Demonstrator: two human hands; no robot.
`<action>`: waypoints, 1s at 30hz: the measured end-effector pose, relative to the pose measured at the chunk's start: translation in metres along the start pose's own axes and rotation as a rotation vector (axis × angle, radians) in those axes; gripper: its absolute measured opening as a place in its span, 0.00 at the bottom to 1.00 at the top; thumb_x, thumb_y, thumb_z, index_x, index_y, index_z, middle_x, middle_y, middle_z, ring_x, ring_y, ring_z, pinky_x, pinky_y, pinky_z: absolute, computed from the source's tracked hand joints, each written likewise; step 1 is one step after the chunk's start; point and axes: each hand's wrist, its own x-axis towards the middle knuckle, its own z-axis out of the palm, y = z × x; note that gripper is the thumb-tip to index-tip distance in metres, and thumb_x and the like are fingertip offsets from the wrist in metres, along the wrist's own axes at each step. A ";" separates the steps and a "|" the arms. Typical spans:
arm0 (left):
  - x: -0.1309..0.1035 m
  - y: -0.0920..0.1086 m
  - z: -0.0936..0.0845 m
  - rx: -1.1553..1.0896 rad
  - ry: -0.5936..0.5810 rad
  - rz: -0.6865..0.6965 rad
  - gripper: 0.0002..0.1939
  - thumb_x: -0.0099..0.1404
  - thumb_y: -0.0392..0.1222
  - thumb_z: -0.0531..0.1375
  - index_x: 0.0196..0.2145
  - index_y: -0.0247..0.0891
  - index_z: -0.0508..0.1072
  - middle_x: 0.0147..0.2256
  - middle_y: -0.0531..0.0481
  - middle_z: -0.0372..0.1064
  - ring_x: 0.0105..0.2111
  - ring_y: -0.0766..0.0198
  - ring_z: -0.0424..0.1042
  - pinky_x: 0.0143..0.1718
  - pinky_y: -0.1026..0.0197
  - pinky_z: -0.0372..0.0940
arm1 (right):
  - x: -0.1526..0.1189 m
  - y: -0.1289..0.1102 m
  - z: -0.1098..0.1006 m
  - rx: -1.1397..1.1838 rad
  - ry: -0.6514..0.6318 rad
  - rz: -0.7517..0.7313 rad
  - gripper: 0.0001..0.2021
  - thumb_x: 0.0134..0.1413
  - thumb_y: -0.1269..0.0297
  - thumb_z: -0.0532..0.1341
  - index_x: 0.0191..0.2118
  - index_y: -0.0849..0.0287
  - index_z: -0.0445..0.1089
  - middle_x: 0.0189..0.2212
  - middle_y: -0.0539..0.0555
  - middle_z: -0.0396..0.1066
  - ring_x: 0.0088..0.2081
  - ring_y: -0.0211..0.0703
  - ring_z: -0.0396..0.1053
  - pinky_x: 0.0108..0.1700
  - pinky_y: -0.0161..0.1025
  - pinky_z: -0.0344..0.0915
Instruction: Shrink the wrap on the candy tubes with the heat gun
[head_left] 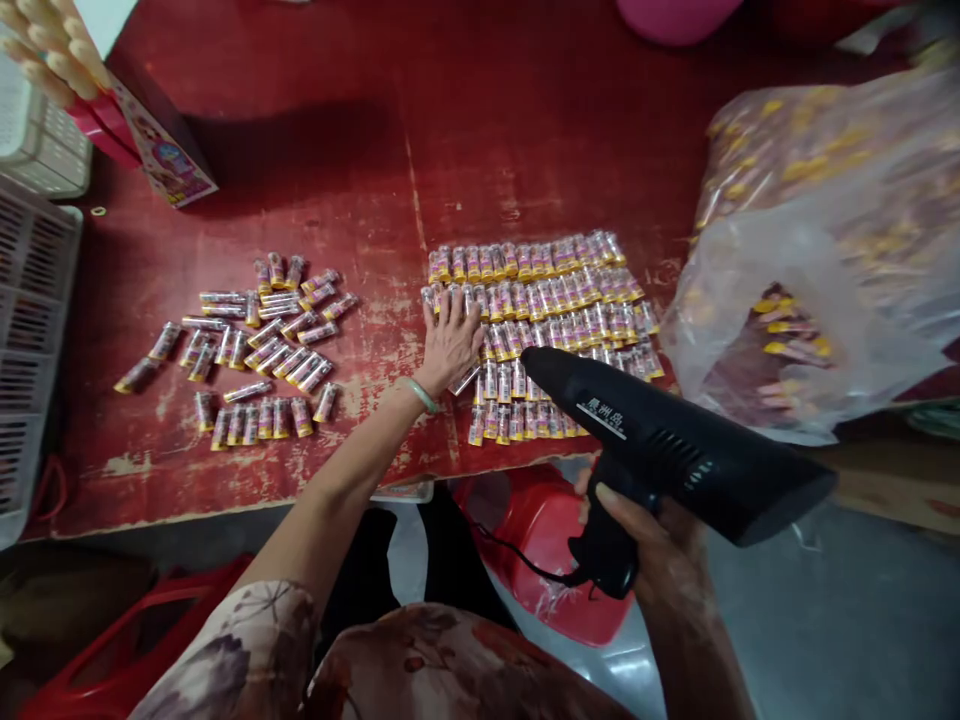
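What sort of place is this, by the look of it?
Probably a small packing workshop: rows of wrapped tubes on a worn table, a blower in the right hand, and a big bag of similar pieces.

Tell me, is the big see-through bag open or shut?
Open: the bag has a gap in its pale plastic, and yellow-ended tubes show plainly through it.

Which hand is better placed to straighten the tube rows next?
Probably left: the left hand, with no tool in view, lies over the tube rows; the right hand grips the black blower.
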 end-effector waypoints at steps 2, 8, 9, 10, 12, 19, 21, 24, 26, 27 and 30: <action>-0.005 -0.001 0.002 0.019 -0.006 0.004 0.27 0.74 0.46 0.47 0.67 0.40 0.61 0.71 0.40 0.46 0.72 0.42 0.40 0.70 0.28 0.34 | -0.001 -0.001 0.005 0.005 0.001 0.028 0.17 0.40 0.55 0.76 0.35 0.58 0.77 0.25 0.52 0.72 0.21 0.38 0.66 0.19 0.34 0.65; -0.055 -0.028 -0.014 0.073 0.014 -0.086 0.26 0.72 0.44 0.49 0.66 0.41 0.63 0.72 0.42 0.43 0.73 0.43 0.38 0.71 0.31 0.35 | 0.004 0.002 0.040 -0.102 -0.085 0.159 0.20 0.42 0.47 0.74 0.32 0.59 0.77 0.20 0.51 0.68 0.19 0.39 0.63 0.17 0.35 0.61; -0.063 -0.034 -0.019 0.072 0.017 -0.103 0.27 0.73 0.44 0.48 0.67 0.41 0.62 0.72 0.42 0.42 0.73 0.44 0.37 0.71 0.31 0.36 | 0.006 0.005 0.046 -0.124 -0.107 0.167 0.20 0.42 0.47 0.74 0.32 0.59 0.77 0.20 0.51 0.68 0.19 0.39 0.64 0.18 0.35 0.62; -0.072 -0.040 -0.024 0.069 0.022 -0.119 0.27 0.73 0.45 0.47 0.67 0.41 0.61 0.72 0.43 0.42 0.73 0.45 0.37 0.71 0.31 0.36 | 0.007 0.008 0.052 -0.143 -0.134 0.163 0.21 0.42 0.46 0.74 0.32 0.59 0.77 0.21 0.52 0.69 0.19 0.40 0.64 0.19 0.36 0.62; -0.085 -0.053 -0.032 0.059 0.035 -0.139 0.28 0.75 0.46 0.45 0.69 0.42 0.57 0.72 0.44 0.44 0.73 0.48 0.37 0.71 0.33 0.37 | 0.010 0.013 0.063 -0.163 -0.190 0.145 0.22 0.41 0.45 0.74 0.31 0.60 0.76 0.22 0.52 0.70 0.21 0.40 0.66 0.20 0.36 0.63; -0.124 -0.093 -0.043 0.036 0.194 -0.315 0.31 0.76 0.52 0.40 0.71 0.35 0.51 0.71 0.38 0.48 0.73 0.52 0.40 0.72 0.37 0.40 | 0.004 0.013 0.087 -0.249 -0.231 0.127 0.23 0.42 0.42 0.73 0.29 0.59 0.75 0.21 0.51 0.70 0.19 0.40 0.65 0.20 0.37 0.64; -0.136 -0.101 -0.042 0.035 0.235 -0.377 0.31 0.77 0.51 0.39 0.70 0.32 0.53 0.70 0.35 0.49 0.72 0.51 0.41 0.72 0.37 0.42 | -0.002 0.013 0.095 -0.274 -0.278 0.123 0.22 0.41 0.43 0.74 0.29 0.59 0.75 0.21 0.51 0.71 0.21 0.41 0.67 0.22 0.37 0.66; -0.154 -0.108 -0.041 0.029 0.258 -0.389 0.31 0.77 0.51 0.39 0.70 0.30 0.51 0.69 0.31 0.51 0.72 0.51 0.44 0.72 0.38 0.44 | -0.009 0.013 0.105 -0.300 -0.348 0.138 0.23 0.39 0.44 0.75 0.29 0.60 0.75 0.22 0.52 0.72 0.23 0.42 0.69 0.24 0.37 0.68; -0.164 -0.110 -0.041 0.020 0.284 -0.369 0.31 0.77 0.50 0.40 0.70 0.31 0.49 0.69 0.32 0.52 0.72 0.52 0.45 0.71 0.38 0.45 | -0.009 0.011 0.108 -0.306 -0.332 0.145 0.23 0.39 0.44 0.74 0.29 0.60 0.75 0.21 0.52 0.71 0.21 0.41 0.67 0.22 0.37 0.67; -0.169 -0.111 -0.041 0.016 0.305 -0.362 0.30 0.77 0.49 0.40 0.70 0.31 0.49 0.68 0.32 0.52 0.72 0.53 0.45 0.71 0.38 0.46 | -0.009 0.010 0.108 -0.307 -0.295 0.137 0.23 0.39 0.44 0.74 0.30 0.60 0.75 0.20 0.52 0.71 0.20 0.41 0.66 0.21 0.37 0.66; -0.188 -0.108 -0.042 0.029 0.357 -0.350 0.28 0.76 0.44 0.43 0.69 0.31 0.52 0.67 0.31 0.56 0.71 0.51 0.47 0.71 0.37 0.48 | -0.007 0.006 0.104 -0.309 -0.172 0.087 0.22 0.39 0.44 0.74 0.29 0.59 0.73 0.18 0.51 0.69 0.17 0.41 0.64 0.17 0.37 0.64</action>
